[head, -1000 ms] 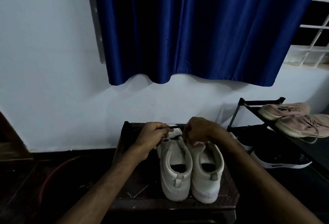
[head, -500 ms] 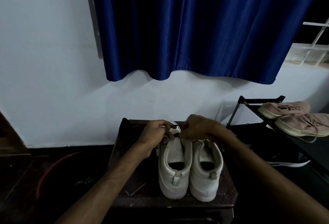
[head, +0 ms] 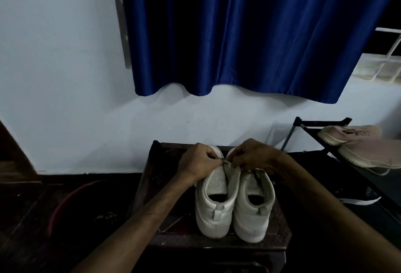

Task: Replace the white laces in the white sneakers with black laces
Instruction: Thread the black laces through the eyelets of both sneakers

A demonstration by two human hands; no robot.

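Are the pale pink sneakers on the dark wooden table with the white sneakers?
No, the pale pink sneakers rest on the black metal rack to the right.

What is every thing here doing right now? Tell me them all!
Left hand, pinching the lace.
Right hand, pinching the lace too.
Lace, dark, only a short bit showing between the hands.
Sneakers, upright, side by side on the table, heels toward the camera, fronts hidden by the hands.
Pink shoes, lying on the rack.
Curtain, hanging down over most of the window.
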